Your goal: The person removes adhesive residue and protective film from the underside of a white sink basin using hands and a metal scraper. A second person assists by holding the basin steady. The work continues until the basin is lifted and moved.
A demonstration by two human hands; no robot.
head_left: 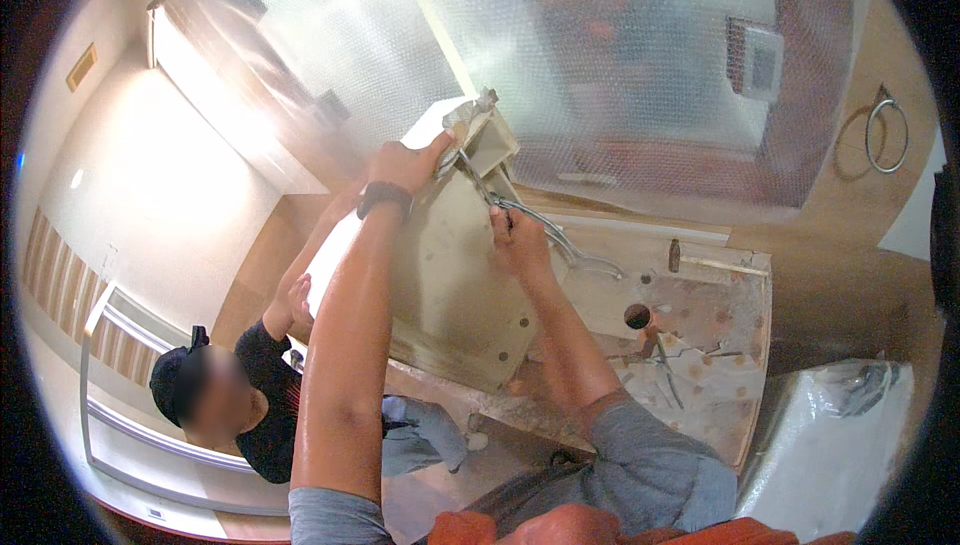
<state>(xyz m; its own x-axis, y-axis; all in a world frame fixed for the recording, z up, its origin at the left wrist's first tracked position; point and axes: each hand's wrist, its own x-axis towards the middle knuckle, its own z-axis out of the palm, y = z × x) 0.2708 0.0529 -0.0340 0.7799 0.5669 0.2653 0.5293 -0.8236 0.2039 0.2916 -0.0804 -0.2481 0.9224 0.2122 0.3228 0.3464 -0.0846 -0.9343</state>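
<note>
A large white piece [450,275], glossy on one side and cream on the other, stands tilted in front of me; it looks like a ceramic washbasin. My left hand [408,163], with a dark wristband, grips its upper edge beside a rough grey patch. Thin grey flexible hoses [565,235] run from near that edge, bending down to the right. My right hand [518,237] is closed around them. On the left, another person's hand [300,300] presses against the white side.
A dirty countertop [720,325] with a round hole [637,316] lies to the right, bearing a hammer [700,260] and debris. Bubble wrap [640,65] covers the wall ahead. A towel ring [886,135] sticks out at right. A plastic-wrapped white package [840,445] stands lower right. A co-worker [265,415] is close at left.
</note>
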